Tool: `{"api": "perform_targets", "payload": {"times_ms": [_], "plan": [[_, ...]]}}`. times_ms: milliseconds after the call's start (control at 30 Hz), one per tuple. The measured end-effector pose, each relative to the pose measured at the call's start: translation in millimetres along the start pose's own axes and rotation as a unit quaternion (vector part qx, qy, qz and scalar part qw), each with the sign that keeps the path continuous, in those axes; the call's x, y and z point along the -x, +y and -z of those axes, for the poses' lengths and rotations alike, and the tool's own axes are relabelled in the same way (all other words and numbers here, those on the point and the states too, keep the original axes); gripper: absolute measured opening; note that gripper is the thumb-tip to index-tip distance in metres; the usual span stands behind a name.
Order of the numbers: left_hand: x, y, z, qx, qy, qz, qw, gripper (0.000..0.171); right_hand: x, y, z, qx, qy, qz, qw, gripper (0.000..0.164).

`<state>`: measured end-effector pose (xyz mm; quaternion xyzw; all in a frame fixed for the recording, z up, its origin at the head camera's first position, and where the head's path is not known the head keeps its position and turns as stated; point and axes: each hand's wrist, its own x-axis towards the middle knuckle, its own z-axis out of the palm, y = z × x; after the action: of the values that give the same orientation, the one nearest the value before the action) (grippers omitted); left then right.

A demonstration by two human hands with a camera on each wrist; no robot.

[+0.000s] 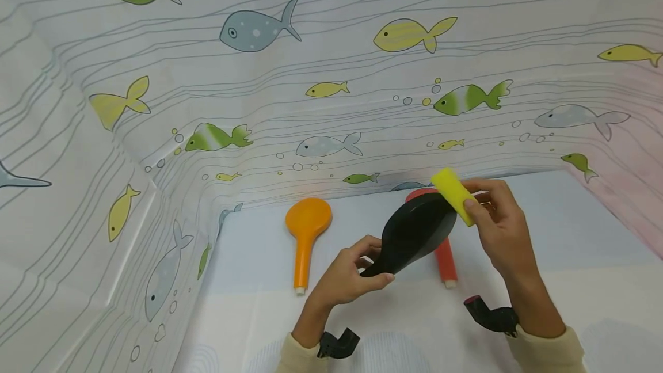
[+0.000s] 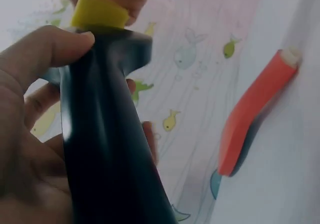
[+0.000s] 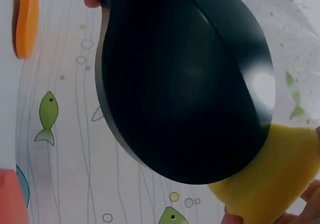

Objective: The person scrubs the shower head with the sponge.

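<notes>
My left hand (image 1: 346, 272) grips the handle of a black spoon-shaped utensil (image 1: 414, 229), its broad bowl tilted up to the right. In the left wrist view the thumb lies along the dark handle (image 2: 102, 134). My right hand (image 1: 499, 223) pinches a yellow sponge (image 1: 453, 194) between thumb and fingers. The sponge (image 3: 275, 174) meets the bowl's outer edge in the right wrist view, where the smooth, glossy bowl (image 3: 185, 94) fills the middle. Behind the bowl lies a red paddle-shaped piece (image 1: 445, 263) with a pale handle end, partly hidden.
An orange paddle-shaped piece (image 1: 309, 220) with a pale handle end lies on the white table (image 1: 248, 258) left of the hands. A fish-patterned sheet (image 1: 331, 114) rises behind the table and along its left. Each wrist wears a black camera mount (image 1: 339, 343).
</notes>
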<state>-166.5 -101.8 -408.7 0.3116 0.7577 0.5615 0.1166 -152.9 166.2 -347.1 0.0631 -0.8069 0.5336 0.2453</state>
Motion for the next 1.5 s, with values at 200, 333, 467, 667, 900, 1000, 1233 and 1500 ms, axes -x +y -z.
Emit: {"api": "perform_targets", "payload": {"times_ms": [200, 333, 467, 667, 900, 1000, 1233, 1500], "plan": [[-0.9, -1.1, -5.8, -0.082, 0.01, 0.028, 0.9962, 0.037, 5, -6, -5, 0.081, -0.002, 0.1, 0.992, 0.037], [-2.5, -4.7, -10.3, -0.122, 0.019, 0.037, 0.9916, 0.039, 14, -15, -18, 0.169, -0.043, 0.207, 0.963, 0.035], [-2.8, -9.2, -10.4, -0.108, 0.038, 0.06, 0.9916, 0.045, 22, -22, -40, 0.235, -0.094, 0.337, 0.907, 0.036], [-1.5, -6.8, -2.6, -0.015, 0.101, 0.147, 0.9838, 0.055, 34, -26, -63, 0.253, -0.136, 0.413, 0.864, 0.037], [-1.1, 2.0, -2.6, 0.03, 0.124, 0.161, 0.9786, 0.041, 35, -21, -68, 0.232, -0.13, 0.421, 0.867, 0.03], [-1.5, 4.4, -6.1, 0.02, 0.115, 0.167, 0.979, 0.039, 32, -19, -64, 0.227, -0.097, 0.416, 0.875, 0.023], [-4.9, 4.0, -17.7, -0.03, 0.093, 0.216, 0.9715, 0.053, 24, -20, -53, 0.203, -0.004, 0.375, 0.905, 0.031], [-3.8, 1.7, -19.2, 0.09, 0.075, 0.176, 0.9773, 0.052, 22, -19, -50, 0.201, 0.048, 0.325, 0.923, 0.035]]}}
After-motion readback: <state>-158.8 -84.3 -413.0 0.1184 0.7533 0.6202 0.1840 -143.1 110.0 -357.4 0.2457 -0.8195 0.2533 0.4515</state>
